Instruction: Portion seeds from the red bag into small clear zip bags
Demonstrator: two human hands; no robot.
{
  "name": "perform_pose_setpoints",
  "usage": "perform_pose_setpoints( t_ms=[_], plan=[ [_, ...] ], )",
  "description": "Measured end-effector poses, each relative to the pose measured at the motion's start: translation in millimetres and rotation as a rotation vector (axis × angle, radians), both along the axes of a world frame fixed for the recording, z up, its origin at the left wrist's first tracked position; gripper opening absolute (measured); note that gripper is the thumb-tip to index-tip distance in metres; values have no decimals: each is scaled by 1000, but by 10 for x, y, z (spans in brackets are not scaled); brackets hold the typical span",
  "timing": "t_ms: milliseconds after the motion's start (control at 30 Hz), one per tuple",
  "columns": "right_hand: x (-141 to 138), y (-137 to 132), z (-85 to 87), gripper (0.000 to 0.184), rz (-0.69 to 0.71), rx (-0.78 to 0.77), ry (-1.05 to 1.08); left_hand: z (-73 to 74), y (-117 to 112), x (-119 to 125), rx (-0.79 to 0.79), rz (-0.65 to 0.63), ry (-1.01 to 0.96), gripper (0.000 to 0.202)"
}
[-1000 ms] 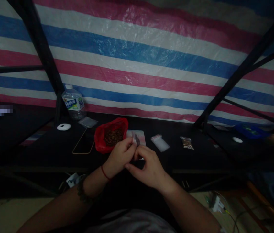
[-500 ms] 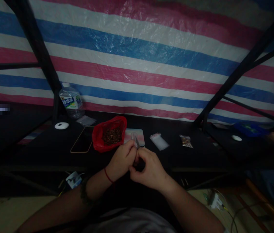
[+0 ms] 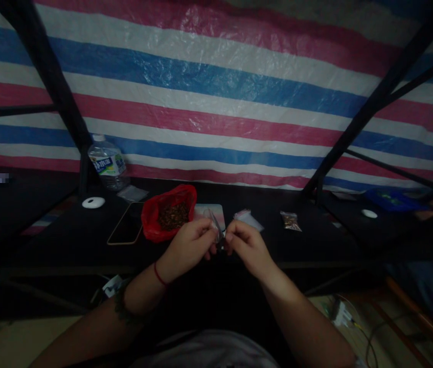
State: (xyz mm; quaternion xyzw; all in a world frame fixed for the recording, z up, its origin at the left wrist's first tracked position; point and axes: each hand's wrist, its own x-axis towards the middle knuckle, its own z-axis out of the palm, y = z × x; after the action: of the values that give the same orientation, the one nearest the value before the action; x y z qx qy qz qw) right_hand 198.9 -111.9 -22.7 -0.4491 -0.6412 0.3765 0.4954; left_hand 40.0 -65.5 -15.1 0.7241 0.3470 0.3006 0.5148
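Observation:
Between the thumb and fingers of my left hand (image 3: 191, 243) is a small clear plastic bag (image 3: 215, 225), held above the front of the black table (image 3: 201, 258). My right hand (image 3: 250, 248) is closed in a pinch just right of that bag; what lies between its fingertips is too small and dark to make out. Left of my hands stands an open red plastic bag (image 3: 150, 221) with many small brown pieces (image 3: 174, 215) inside. Behind my fingers lies a flat, pale pink and blue thing (image 3: 218, 212), partly covered. A stack of clear zip bags (image 3: 252, 221) sits behind my right hand.
A small filled zip bag (image 3: 290, 221) lies to the right. On the left are a phone (image 3: 124, 227), a white oval device (image 3: 93, 202), a flat clear bag (image 3: 133, 193) and a large plastic bottle (image 3: 109, 163). Dark frame bars (image 3: 66, 107) and striped sheeting (image 3: 201, 112) rise behind.
My hands have drawn slightly apart; the right fingers went from a wide curl to a tighter pinch. The clear bag stays in my left hand. The whole view has shifted slightly.

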Motion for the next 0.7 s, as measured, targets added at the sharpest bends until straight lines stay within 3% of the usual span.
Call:
perform_pose_setpoints(
  t_ms=[167,400,533,700],
  plan=[
    [93,98,-105,30,178,-199,121,18,48,-9,-91,-166,-5,32],
    [103,138,-276,29,291,-264,28,-83,80,-62,-184,-259,118,28],
    [135,176,-274,25,406,-342,60,-144,108,-72,-161,-310,126,37],
    [223,227,-234,23,424,-384,3,-169,134,-84,-214,-339,54,38]
  ],
)
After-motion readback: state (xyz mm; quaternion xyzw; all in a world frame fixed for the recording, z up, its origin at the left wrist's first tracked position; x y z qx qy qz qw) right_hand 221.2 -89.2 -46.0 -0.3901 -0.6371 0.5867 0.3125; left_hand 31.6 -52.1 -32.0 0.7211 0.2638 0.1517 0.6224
